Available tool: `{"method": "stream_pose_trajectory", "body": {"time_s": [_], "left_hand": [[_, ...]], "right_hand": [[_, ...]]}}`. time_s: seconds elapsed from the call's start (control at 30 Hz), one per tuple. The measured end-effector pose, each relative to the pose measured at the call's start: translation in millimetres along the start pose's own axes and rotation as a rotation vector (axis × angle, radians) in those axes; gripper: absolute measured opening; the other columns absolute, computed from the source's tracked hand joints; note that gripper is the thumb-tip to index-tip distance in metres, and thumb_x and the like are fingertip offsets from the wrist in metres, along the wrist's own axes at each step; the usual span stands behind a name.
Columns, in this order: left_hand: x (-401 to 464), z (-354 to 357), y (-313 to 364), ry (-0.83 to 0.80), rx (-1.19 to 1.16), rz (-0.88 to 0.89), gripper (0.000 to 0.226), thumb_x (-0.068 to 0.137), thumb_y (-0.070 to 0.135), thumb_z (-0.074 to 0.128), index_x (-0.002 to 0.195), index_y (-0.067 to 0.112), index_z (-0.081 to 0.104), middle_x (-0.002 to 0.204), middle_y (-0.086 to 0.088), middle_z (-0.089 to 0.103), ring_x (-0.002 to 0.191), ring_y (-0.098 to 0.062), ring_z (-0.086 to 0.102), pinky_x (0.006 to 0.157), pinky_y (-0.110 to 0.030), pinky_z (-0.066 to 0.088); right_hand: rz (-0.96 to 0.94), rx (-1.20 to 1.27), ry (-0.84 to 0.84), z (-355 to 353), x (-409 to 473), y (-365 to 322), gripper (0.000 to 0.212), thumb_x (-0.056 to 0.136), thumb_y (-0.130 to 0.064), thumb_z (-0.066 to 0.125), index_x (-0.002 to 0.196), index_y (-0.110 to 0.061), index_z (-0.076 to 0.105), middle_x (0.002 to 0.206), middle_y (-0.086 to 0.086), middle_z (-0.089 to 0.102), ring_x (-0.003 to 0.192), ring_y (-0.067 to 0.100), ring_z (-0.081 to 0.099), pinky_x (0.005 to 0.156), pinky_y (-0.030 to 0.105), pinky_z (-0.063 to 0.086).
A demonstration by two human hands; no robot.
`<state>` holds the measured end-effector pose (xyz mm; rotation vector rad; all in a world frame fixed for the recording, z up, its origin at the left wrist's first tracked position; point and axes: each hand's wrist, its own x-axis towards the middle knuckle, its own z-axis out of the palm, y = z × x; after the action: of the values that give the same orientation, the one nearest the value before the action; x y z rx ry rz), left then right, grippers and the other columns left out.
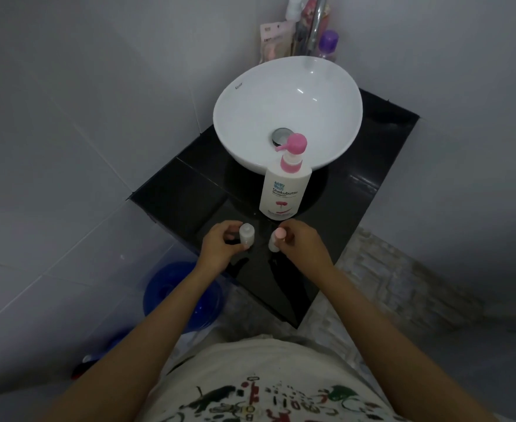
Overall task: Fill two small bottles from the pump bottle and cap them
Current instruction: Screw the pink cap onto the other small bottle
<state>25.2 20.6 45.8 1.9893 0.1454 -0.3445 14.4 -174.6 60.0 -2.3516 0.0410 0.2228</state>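
On the black worktop (189, 190), just in front of the white basin (250, 95), stands the pump bottle (282, 193), upright, white with a pink pump head whose spout points left. Nearer the person, two small bottles stand side by side on the worktop, a little apart, both close to the pump bottle's base. The left hand (220, 246) holds the left bottle (247, 236), which is pale and translucent; its fingers (231, 226) curl round the bottle's far side and the thumb lies at its near side, so the bottle is pinched between them. Whether this bottle has a cap on cannot be told. The right hand (304, 245) is at the right bottle (273, 243), whose top carries a pink cap (280, 233); the fingers of this hand are drawn together at the cap, pinching it from the right. The bottle's body shows below the cap, white and upright or slightly tilted; the blur does not let me say which. Behind the basin a chrome tap (316, 25) rises, with a purple-capped bottle (329, 44) and other toiletries beside it. A blue basin (177, 296) lies on the floor left of the worktop.
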Motion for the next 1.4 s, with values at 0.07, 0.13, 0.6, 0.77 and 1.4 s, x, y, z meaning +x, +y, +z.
{"method": "stream_pose_trajectory", "body": {"time_s": [0.07, 0.13, 0.6, 0.77, 1.4], "left_hand": [[5, 3, -2, -0.019, 0.020, -0.002, 0.046, 0.073, 0.002, 0.075, 0.115, 0.013, 0.061, 0.118, -0.008, 0.059, 0.102, -0.019, 0.057, 0.086, -0.026, 0.045], [8, 5, -3, -0.031, 0.025, -0.002, 0.045, 0.073, 0.003, 0.075, 0.115, 0.013, 0.062, 0.118, -0.008, 0.060, 0.104, -0.020, 0.057, 0.090, -0.029, 0.047], [9, 2, 0, -0.008, -0.025, 0.035, 0.044, 0.078, 0.006, 0.072, 0.120, 0.011, 0.059, 0.118, -0.007, 0.058, 0.109, -0.018, 0.055, 0.095, -0.029, 0.042], [-5, -9, 8, -0.026, -0.098, 0.070, 0.045, 0.079, 0.007, 0.071, 0.122, 0.013, 0.058, 0.118, -0.006, 0.059, 0.108, -0.016, 0.057, 0.096, -0.030, 0.045], [-43, -22, 50, -0.045, -0.510, 0.125, 0.034, 0.074, 0.006, 0.071, 0.103, 0.023, 0.061, 0.093, 0.014, 0.073, 0.089, -0.001, 0.068, 0.074, -0.013, 0.053]], "right_hand": [[0.037, 0.053, -0.018, -1, -2, -1, 0.026, 0.078, -0.018, 0.070, 0.100, -0.023, 0.057, 0.087, -0.003, 0.061, 0.081, 0.016, 0.060, 0.072, 0.032, 0.050], [0.048, 0.090, -0.017, -3, -5, -1, 0.028, 0.078, -0.019, 0.071, 0.099, -0.027, 0.055, 0.081, -0.002, 0.062, 0.077, 0.015, 0.061, 0.071, 0.034, 0.052], [0.224, -0.061, 0.025, -14, -17, 37, 0.029, 0.083, -0.024, 0.070, 0.109, -0.014, 0.061, 0.093, 0.004, 0.062, 0.081, 0.017, 0.058, 0.068, 0.029, 0.047], [0.216, -0.251, -0.054, -3, -12, 45, 0.022, 0.083, -0.031, 0.067, 0.097, -0.016, 0.059, 0.100, 0.005, 0.057, 0.079, 0.016, 0.053, 0.062, 0.027, 0.038], [0.263, 0.330, 0.167, -41, -27, 7, 0.010, 0.082, -0.028, 0.071, 0.088, -0.022, 0.066, 0.081, -0.002, 0.067, 0.066, 0.005, 0.063, 0.054, 0.012, 0.045]]}}
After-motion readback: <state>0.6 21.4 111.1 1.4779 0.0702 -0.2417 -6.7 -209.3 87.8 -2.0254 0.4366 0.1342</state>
